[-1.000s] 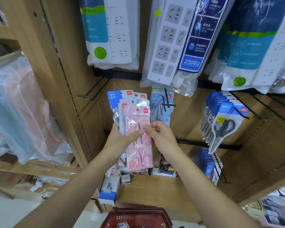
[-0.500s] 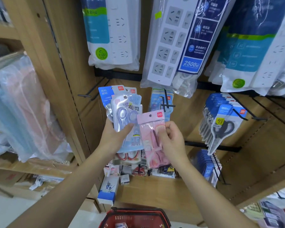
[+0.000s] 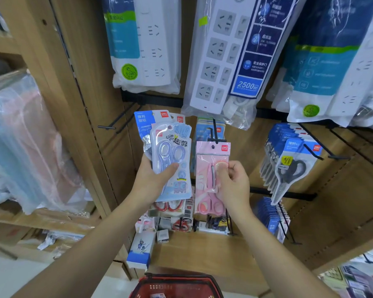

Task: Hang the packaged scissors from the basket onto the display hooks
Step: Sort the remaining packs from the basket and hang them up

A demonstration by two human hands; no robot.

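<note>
My right hand (image 3: pixel 232 182) pinches a pink scissors pack (image 3: pixel 211 179) by its middle and holds it upright. The pack's hang hole sits just below the tip of a black display hook (image 3: pixel 215 132) that carries several blue packs. My left hand (image 3: pixel 153 181) grips a small stack of scissors packs (image 3: pixel 170 155), a pale blue one with an elephant print in front and blue-carded ones behind. The red basket (image 3: pixel 177 286) stands at the bottom edge of the view, below my arms.
Bagged power strips (image 3: pixel 226 61) hang in a row above. An empty hook (image 3: pixel 114 121) juts out at the left. At the right, a hook holds black-handled scissors packs (image 3: pixel 289 164), with more blue packs (image 3: pixel 271 220) below. Small boxes (image 3: pixel 141 248) sit on the wooden shelf.
My right hand pulled the pink pack off the front of the stack and carried it right and up toward the middle hook. My left hand kept the remaining packs and rose slightly.
</note>
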